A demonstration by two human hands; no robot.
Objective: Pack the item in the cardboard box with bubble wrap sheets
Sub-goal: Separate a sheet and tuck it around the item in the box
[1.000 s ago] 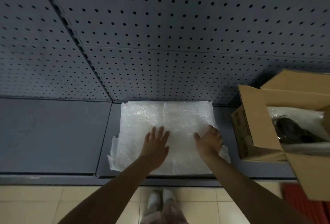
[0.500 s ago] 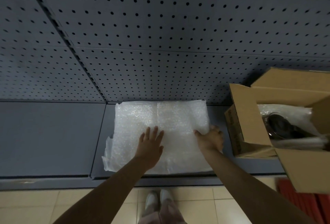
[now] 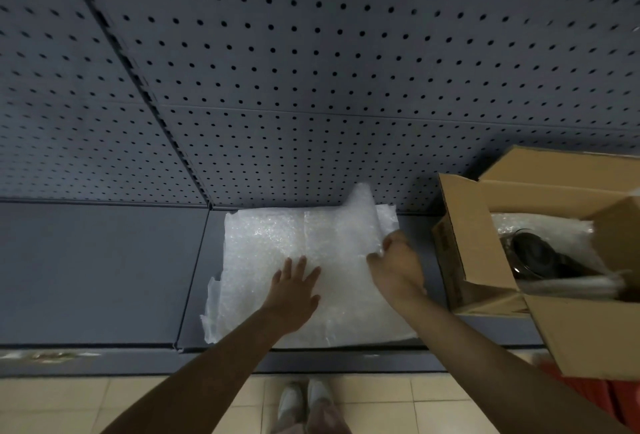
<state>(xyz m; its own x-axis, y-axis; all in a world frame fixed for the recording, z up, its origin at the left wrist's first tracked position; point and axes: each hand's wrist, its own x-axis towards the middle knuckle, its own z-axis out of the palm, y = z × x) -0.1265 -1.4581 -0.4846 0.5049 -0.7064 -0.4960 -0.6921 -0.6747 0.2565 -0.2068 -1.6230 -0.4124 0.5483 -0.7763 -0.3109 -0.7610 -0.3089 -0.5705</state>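
While left hand (image 3: 294, 291) is pressed flat, fingers spread, on bubble wrap stack (image 3: 277, 260) at middle of frame, top sheet (image 3: 360, 222) is pinched at right edge by right hand (image 3: 394, 260) and peeled up. Stack is laid on grey shelf (image 3: 104, 271). Open cardboard box (image 3: 485, 243) is seen at right, dark item (image 3: 533, 253) inside on wrap.

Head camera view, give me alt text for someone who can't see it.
A person's right hand pinches the right edge of the top bubble wrap sheet and peels it up off a stack on a grey shelf, while the left hand presses flat on the stack. An open cardboard box to the right holds a dark item on bubble wrap.
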